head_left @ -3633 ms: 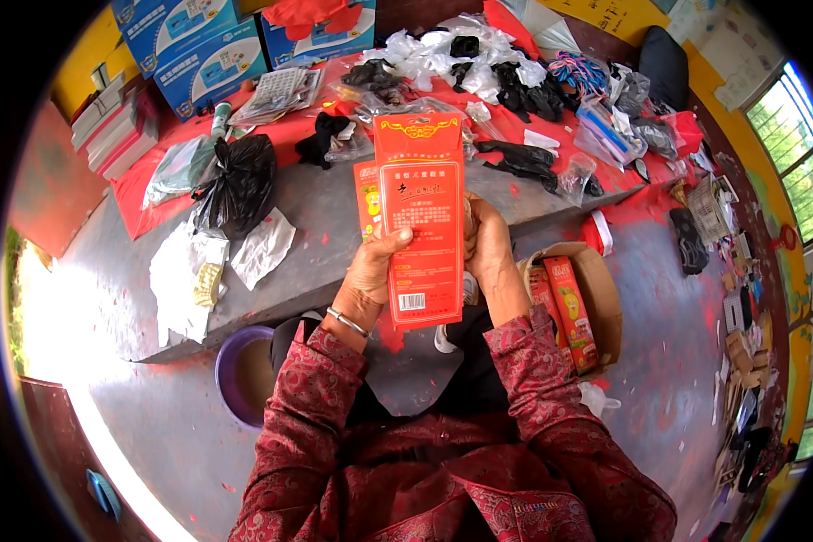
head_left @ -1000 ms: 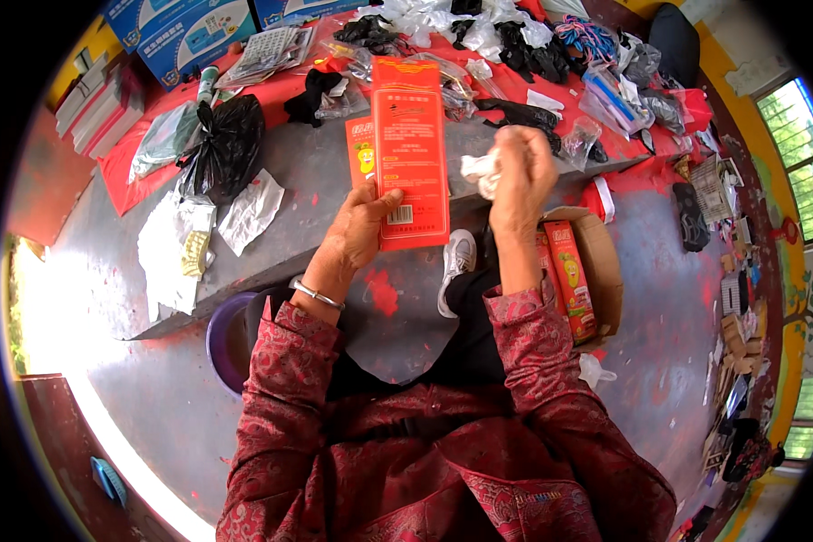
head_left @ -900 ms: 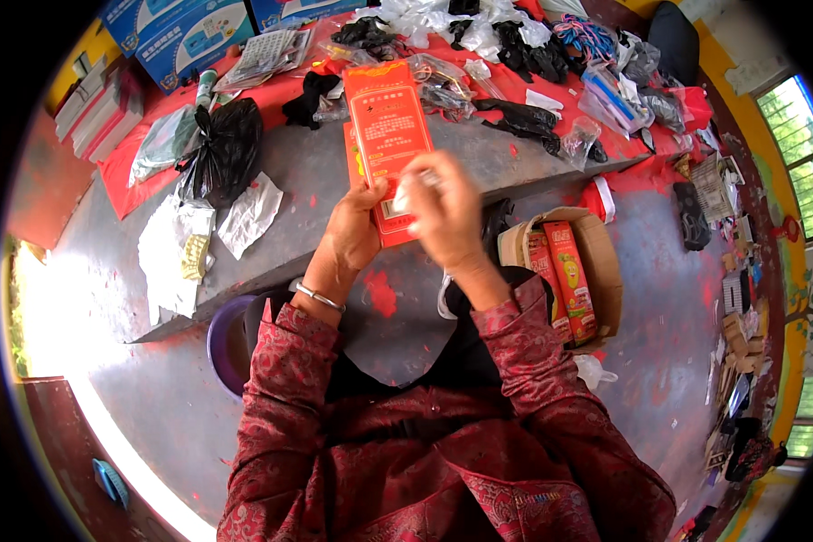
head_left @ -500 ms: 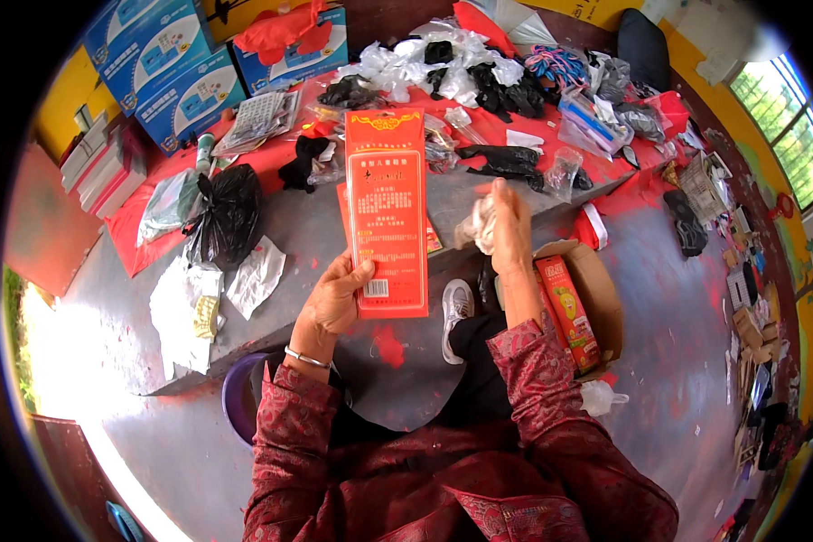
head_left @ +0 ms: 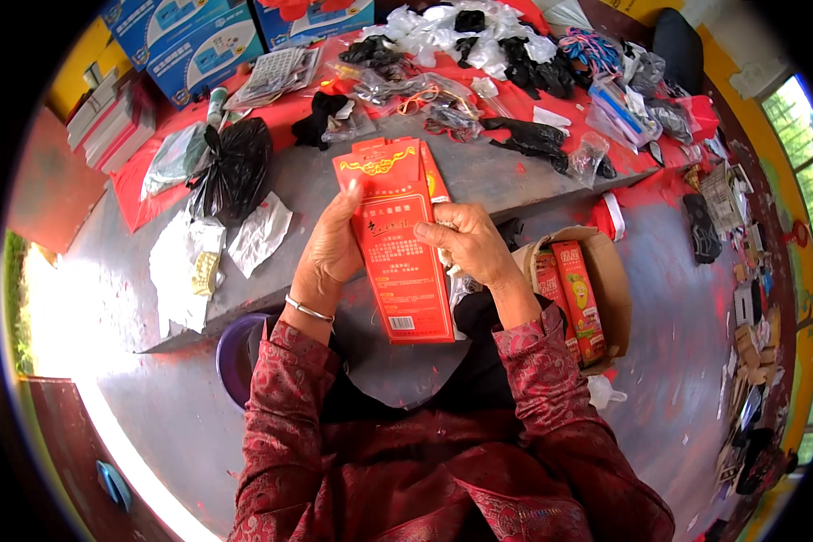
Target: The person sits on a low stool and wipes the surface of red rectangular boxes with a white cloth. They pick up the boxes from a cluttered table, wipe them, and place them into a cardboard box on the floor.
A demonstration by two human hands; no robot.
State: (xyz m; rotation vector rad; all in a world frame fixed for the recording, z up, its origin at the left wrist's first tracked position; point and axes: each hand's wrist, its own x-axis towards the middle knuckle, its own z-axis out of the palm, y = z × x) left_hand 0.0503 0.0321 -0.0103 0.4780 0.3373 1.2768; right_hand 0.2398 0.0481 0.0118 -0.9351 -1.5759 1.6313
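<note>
Red pkt, top tilted L, betw. both hands. L hand clamped on upper L edge; R hand pinching R edge w/ whitish wad. Carton w/ similar pkts at R.

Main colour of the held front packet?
Front packet: red, with yellow ornament near its top. Best view: head.

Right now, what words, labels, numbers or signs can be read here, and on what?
I don't copy out print, but this is where it shows:
Held red packet: a heading and barcode; its small text is too fine to read.
Boxed packets in the cardboard box: pale lettering, a yellow cartoon figure.
Blue boxes: lettering too small to read.
</note>
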